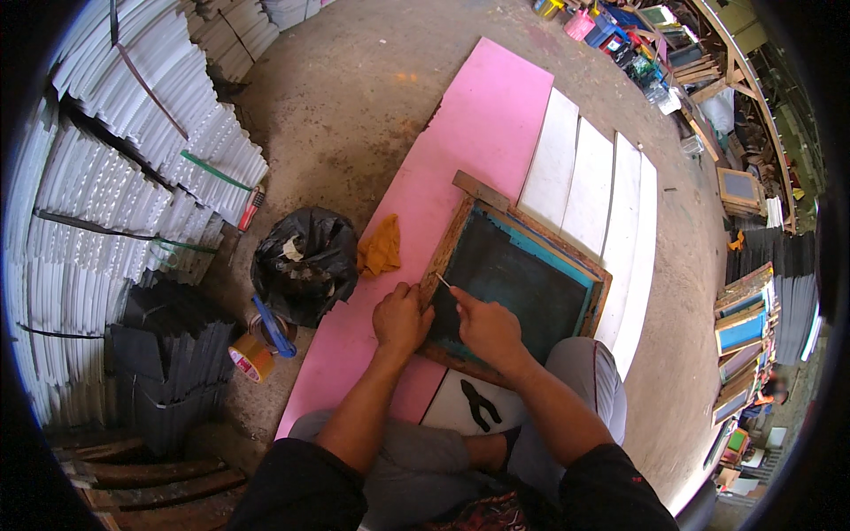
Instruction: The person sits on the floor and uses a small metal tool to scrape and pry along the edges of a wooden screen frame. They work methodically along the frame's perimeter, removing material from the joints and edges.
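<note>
A wooden screen-printing frame point(606, 281) with dark mesh and a teal border lies tilted in front of my crossed legs. My left hand point(400, 319) is closed on its left rail, fingers curled over the wood. In my right hand point(489, 329) is a thin metal-shafted tool point(442, 280), its handle hidden by my fist. The tip points at the inner edge of that same rail, close to my left fingers. Whether it touches the wood I cannot tell. Black-handled pliers point(481, 405) lie on a white panel just below the frame.
Pink sheet point(496, 106) and white panels point(575, 168) lie under the frame. To the left are an orange cloth point(381, 248), a black bag point(305, 265), tape rolls point(252, 356), a red-handled screwdriver point(251, 209) and strapped stacks of sheets point(115, 186). More frames point(742, 332) stand at right.
</note>
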